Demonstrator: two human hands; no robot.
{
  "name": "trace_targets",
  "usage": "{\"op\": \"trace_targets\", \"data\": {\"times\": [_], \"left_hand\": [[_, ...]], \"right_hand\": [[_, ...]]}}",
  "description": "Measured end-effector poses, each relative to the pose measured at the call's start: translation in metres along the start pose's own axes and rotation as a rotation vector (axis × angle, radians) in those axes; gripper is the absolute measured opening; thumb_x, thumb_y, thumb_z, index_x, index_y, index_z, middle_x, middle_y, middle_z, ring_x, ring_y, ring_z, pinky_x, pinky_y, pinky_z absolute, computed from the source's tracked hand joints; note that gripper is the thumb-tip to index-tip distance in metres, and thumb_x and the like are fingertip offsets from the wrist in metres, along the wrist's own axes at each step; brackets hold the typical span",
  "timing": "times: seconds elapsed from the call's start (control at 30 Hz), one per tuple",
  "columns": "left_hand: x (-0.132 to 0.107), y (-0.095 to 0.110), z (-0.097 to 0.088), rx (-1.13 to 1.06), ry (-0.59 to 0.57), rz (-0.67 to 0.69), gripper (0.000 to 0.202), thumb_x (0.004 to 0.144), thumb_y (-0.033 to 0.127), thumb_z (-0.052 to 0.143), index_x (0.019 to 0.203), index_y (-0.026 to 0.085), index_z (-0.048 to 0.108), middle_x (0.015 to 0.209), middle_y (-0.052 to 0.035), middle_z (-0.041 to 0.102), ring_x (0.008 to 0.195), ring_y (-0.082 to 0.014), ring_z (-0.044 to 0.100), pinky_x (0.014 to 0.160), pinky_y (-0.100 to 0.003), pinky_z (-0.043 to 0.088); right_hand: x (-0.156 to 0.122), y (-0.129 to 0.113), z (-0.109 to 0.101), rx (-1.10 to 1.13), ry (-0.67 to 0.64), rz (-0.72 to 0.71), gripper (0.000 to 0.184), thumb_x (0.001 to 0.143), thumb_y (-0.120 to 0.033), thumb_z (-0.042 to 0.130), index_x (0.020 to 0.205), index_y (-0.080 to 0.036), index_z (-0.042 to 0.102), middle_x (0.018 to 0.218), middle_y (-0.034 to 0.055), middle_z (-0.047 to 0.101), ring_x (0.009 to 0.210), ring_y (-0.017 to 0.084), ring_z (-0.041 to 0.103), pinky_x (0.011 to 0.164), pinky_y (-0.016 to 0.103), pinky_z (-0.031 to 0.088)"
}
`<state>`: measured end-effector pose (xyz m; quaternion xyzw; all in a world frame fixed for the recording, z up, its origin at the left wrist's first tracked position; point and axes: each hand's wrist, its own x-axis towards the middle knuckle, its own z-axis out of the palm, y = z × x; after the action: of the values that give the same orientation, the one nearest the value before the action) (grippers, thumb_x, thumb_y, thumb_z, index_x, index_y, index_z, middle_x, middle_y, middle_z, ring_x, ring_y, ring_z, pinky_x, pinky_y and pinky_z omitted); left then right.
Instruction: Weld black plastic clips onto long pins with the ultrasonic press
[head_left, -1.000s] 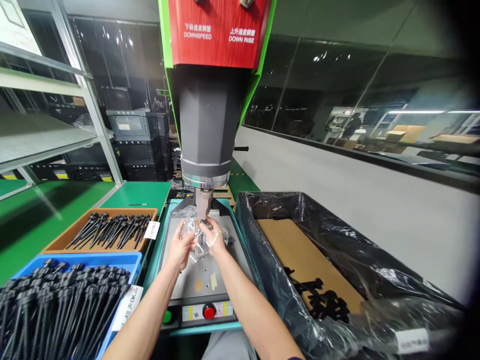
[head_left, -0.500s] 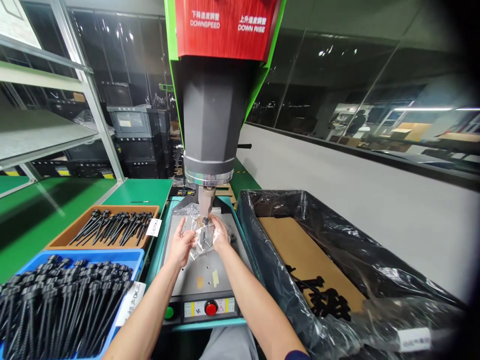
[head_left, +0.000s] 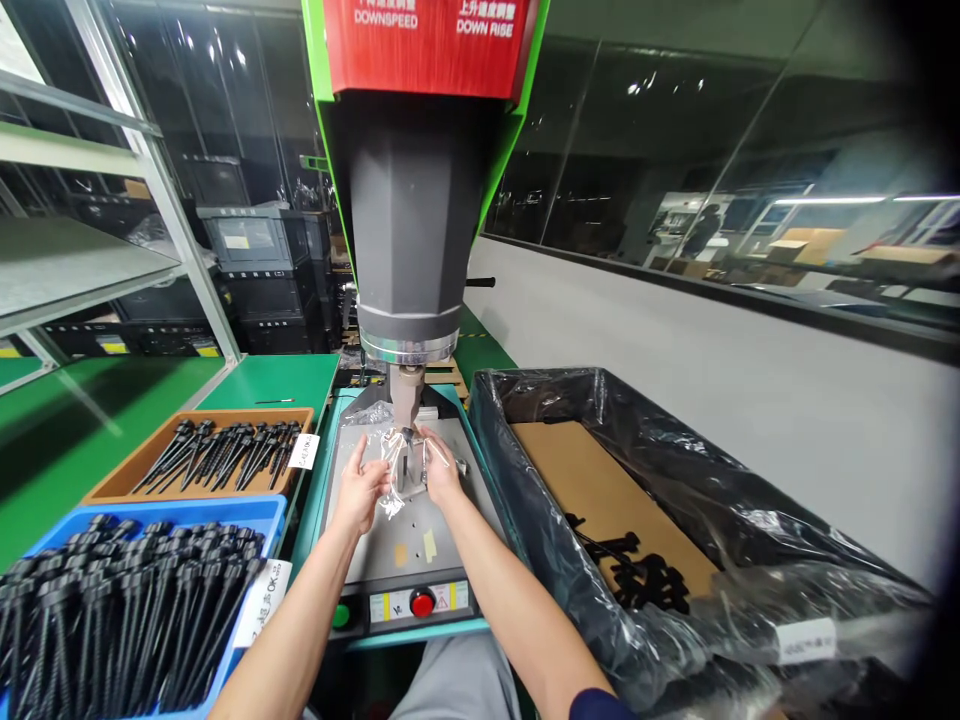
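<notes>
Both hands hold a small clear plastic bag with a dark part inside, on the grey machine plate right under the metal horn tip of the press. My left hand pinches the bag's left side, two fingers raised. My right hand grips the bag's right side close to the tip. The big grey press head hangs above.
A red button and a green button sit on the front panel. At left are a blue bin and a brown tray of black screw-like parts. At right stands a black-lined box with cardboard and black parts.
The bag and both hands have shifted slightly further under the horn tip. The view has tilted a little; otherwise the scene is the same.
</notes>
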<state>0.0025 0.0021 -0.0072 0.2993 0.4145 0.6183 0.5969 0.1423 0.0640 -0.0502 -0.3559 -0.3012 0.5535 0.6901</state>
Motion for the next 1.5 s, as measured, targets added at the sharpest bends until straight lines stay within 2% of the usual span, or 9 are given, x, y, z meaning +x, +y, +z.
{"op": "trace_targets", "data": {"times": [0.23,0.47,0.57,0.67,0.77,0.93,1.1,1.2,1.5], "left_hand": [[0.002,-0.005,-0.004,0.004,0.013,-0.028,0.085,0.069,0.018,0.08,0.142,0.021,0.036,0.08,-0.0024,0.067,0.059,-0.0117,0.065,0.051,-0.019,0.048],[-0.007,-0.003,-0.009,0.066,0.015,-0.083,0.07,0.075,0.024,0.076,0.133,0.014,0.039,0.103,-0.0144,0.069,0.071,-0.0165,0.07,0.059,-0.024,0.053],[-0.019,-0.003,-0.019,0.101,0.092,-0.103,0.061,0.077,0.028,0.074,0.128,0.013,0.044,0.107,-0.0169,0.068,0.079,-0.0192,0.071,0.066,-0.028,0.056],[-0.044,-0.011,-0.039,0.206,0.217,0.025,0.057,0.077,0.033,0.073,0.126,0.017,0.049,0.111,-0.0144,0.066,0.095,-0.0223,0.068,0.08,-0.034,0.056],[-0.081,-0.028,-0.068,0.433,0.314,0.259,0.058,0.078,0.038,0.071,0.13,0.024,0.049,0.118,-0.0111,0.064,0.112,-0.0243,0.061,0.096,-0.039,0.049],[-0.12,-0.072,-0.12,0.955,0.395,0.374,0.063,0.079,0.049,0.062,0.134,0.022,0.05,0.139,-0.0124,0.052,0.129,-0.033,0.046,0.111,-0.05,0.035],[-0.12,-0.109,-0.161,1.054,0.331,0.292,0.073,0.08,0.054,0.058,0.142,0.02,0.042,0.145,-0.0125,0.047,0.135,-0.0319,0.042,0.113,-0.048,0.034],[-0.118,-0.116,-0.179,1.047,0.274,0.262,0.071,0.081,0.054,0.057,0.143,0.021,0.042,0.145,-0.0107,0.047,0.134,-0.031,0.043,0.113,-0.047,0.035],[-0.114,-0.122,-0.195,0.993,0.215,0.412,0.063,0.079,0.05,0.062,0.136,0.026,0.05,0.141,-0.0083,0.05,0.131,-0.0313,0.047,0.112,-0.047,0.037]], "right_hand": [[-0.012,0.0,-0.005,-0.051,-0.098,0.047,0.028,0.069,-0.039,0.071,0.089,-0.02,0.073,0.095,0.0041,0.074,0.09,0.02,0.067,0.08,0.03,0.05],[-0.031,0.008,-0.025,-0.083,-0.009,0.112,0.029,0.063,-0.04,0.077,0.081,-0.017,0.073,0.094,0.0083,0.073,0.096,0.022,0.066,0.091,0.036,0.048],[-0.051,0.006,-0.042,-0.104,0.029,0.149,0.029,0.061,-0.037,0.08,0.081,-0.017,0.073,0.095,0.0106,0.072,0.098,0.024,0.066,0.095,0.039,0.047],[-0.078,-0.002,-0.072,-0.237,0.073,0.098,0.032,0.068,-0.039,0.077,0.091,-0.018,0.073,0.103,0.0125,0.071,0.102,0.027,0.065,0.097,0.045,0.047],[-0.109,-0.011,-0.113,-0.624,0.132,-0.136,0.026,0.079,-0.039,0.067,0.099,-0.023,0.073,0.109,0.0113,0.07,0.106,0.029,0.062,0.1,0.049,0.044],[-0.156,-0.006,-0.178,-1.233,0.122,-0.494,0.037,0.088,-0.038,0.057,0.122,-0.024,0.064,0.13,0.0125,0.057,0.123,0.032,0.05,0.104,0.054,0.04],[-0.177,0.021,-0.219,-1.377,0.105,-0.432,0.061,0.093,-0.04,0.051,0.149,-0.026,0.031,0.154,0.0122,0.031,0.138,0.032,0.036,0.109,0.053,0.037],[-0.179,0.029,-0.233,-1.343,0.14,-0.315,0.071,0.092,-0.044,0.051,0.153,-0.024,0.02,0.153,0.0143,0.032,0.139,0.033,0.035,0.11,0.053,0.036],[-0.177,0.026,-0.241,-1.232,0.145,-0.183,0.068,0.09,-0.045,0.051,0.149,-0.021,0.03,0.151,0.0128,0.038,0.14,0.03,0.036,0.113,0.05,0.033]]}}
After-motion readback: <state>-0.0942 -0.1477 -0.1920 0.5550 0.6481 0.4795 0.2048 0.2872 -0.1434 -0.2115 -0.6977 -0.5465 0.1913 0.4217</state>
